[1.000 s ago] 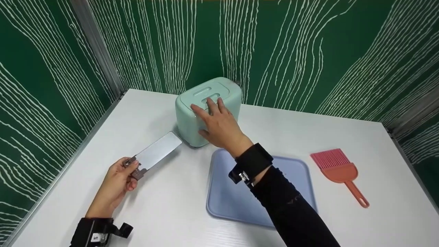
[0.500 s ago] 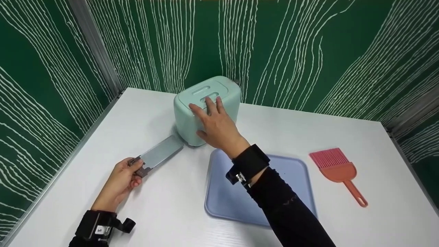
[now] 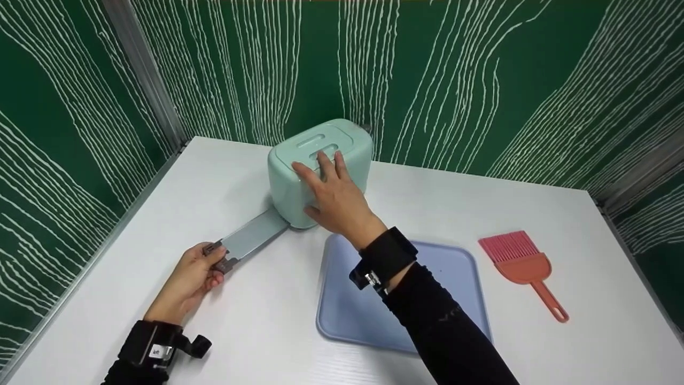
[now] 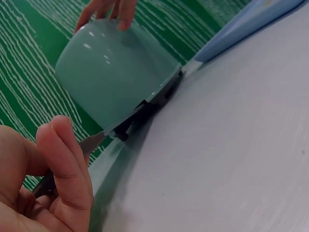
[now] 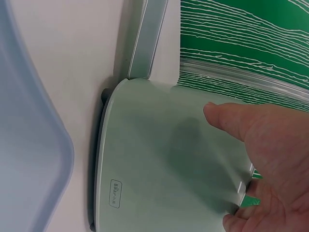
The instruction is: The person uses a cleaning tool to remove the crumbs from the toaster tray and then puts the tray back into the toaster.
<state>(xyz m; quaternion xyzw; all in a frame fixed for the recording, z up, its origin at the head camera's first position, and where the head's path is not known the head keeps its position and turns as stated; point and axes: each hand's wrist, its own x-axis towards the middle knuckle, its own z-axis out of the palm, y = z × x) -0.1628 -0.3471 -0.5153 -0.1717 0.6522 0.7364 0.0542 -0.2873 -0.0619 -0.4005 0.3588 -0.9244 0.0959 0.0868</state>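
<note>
A mint-green toaster (image 3: 288,192) with two slots on top stands near the back wall. My left hand (image 3: 187,278) pinches the brown end of a flat metal crumb tray (image 3: 252,236), thumb on top. The tray's far end is hidden under the toaster's near-left bottom edge; in the left wrist view the tray (image 4: 130,118) lines up with the dark base. My right hand (image 3: 342,206) rests on the toaster, fingertips on the top by the front slot. In the right wrist view its thumb (image 5: 224,116) extends over the toaster's side (image 5: 145,145).
A blue tray (image 3: 363,321) lies on the white table (image 3: 256,342) in front of the toaster, partly under my right forearm. To its right lies a pink-bristled brush (image 3: 526,267) with an orange handle. Green walls with white lines (image 3: 438,80) enclose the table.
My left hand has moved forward and right, and the crumb tray's far end has gone in under the toaster. My right hand has stayed on top of the toaster.
</note>
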